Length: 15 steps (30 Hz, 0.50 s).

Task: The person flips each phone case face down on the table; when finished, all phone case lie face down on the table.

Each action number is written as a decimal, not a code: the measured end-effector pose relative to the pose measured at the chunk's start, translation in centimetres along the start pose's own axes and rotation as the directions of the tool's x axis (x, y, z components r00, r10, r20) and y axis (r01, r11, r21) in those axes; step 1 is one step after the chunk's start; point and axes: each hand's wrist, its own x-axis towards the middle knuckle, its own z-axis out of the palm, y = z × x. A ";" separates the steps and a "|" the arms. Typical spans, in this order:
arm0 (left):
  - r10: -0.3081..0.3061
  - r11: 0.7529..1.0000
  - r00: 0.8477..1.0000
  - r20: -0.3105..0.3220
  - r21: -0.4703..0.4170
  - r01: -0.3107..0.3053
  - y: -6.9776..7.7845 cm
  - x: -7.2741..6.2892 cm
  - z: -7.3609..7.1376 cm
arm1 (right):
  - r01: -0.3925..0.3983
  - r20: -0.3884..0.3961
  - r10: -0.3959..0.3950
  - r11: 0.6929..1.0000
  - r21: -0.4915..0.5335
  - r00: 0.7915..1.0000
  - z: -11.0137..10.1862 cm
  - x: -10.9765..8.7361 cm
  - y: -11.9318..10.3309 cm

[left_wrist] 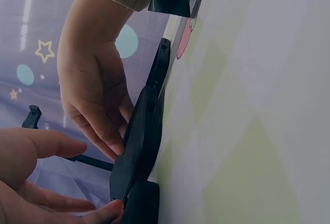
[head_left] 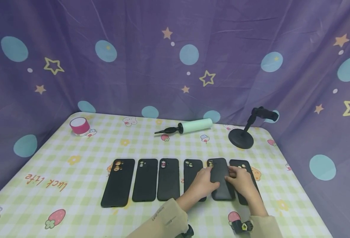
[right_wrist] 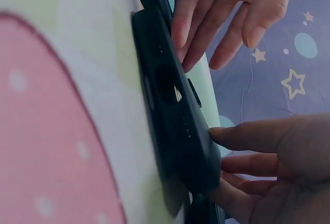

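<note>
Several black phone cases with camera cutouts lie in a row on the table. My right hand [head_left: 241,180] is at the right edge of the fifth phone case [head_left: 220,183], its thumb on the face near the edge and its fingers [right_wrist: 252,163] along the side. My left hand [head_left: 203,181] reaches over the fourth phone case [head_left: 190,172]; a fingertip touches the upper left of the fifth, near the cutout, and the thumb stands apart. In the right wrist view, the fifth case's near end [right_wrist: 172,95] shows its port opening. Beneath my right hand, the sixth phone case [head_left: 242,199] is partly hidden.
Left of my hands lie three more phone cases, the nearest being the third case [head_left: 168,181]. Behind stand a mint hand pump [head_left: 195,126], a black stand [head_left: 241,138] and a pink-and-white round container [head_left: 80,126]. A purple curtain [head_left: 151,66] hangs behind the checked tablecloth [head_left: 83,195].
</note>
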 end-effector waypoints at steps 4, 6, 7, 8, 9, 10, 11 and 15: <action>0.002 1.000 1.000 0.004 0.003 -0.002 0.1 0.0 0.0 | -0.023 -0.019 0.022 0.999 -0.034 1.000 0.2 -0.1 -0.3; 0.005 1.000 1.000 0.005 0.006 -0.005 0.1 0.0 0.0 | -0.032 -0.025 0.031 0.998 -0.047 0.999 0.2 -0.1 -0.5; 0.006 1.000 1.000 0.006 0.007 -0.006 0.1 0.1 0.0 | -0.036 -0.028 0.035 0.998 -0.052 0.999 0.3 -0.1 -0.5; 0.007 1.000 1.000 0.007 0.010 -0.007 0.1 0.1 0.0 | -0.037 -0.031 0.036 0.998 -0.055 0.999 0.3 -0.1 -0.6; 0.008 1.000 1.000 0.008 0.013 -0.008 0.1 0.1 0.0 | -0.042 -0.033 0.040 0.997 -0.059 0.999 0.3 -0.1 -0.6; 0.009 1.000 1.000 0.008 0.015 -0.009 0.1 0.1 0.0 | -0.043 -0.036 0.041 0.997 -0.063 0.999 0.3 -0.1 -0.7; 0.008 1.000 1.000 0.009 0.018 -0.008 0.1 0.1 0.0 | -0.043 -0.039 0.040 0.996 -0.072 0.998 0.4 -0.1 -0.7; 0.008 1.000 1.000 0.011 0.029 -0.009 0.0 0.1 0.0 | -0.047 -0.048 0.043 0.994 -0.094 0.998 0.4 -0.1 -1.0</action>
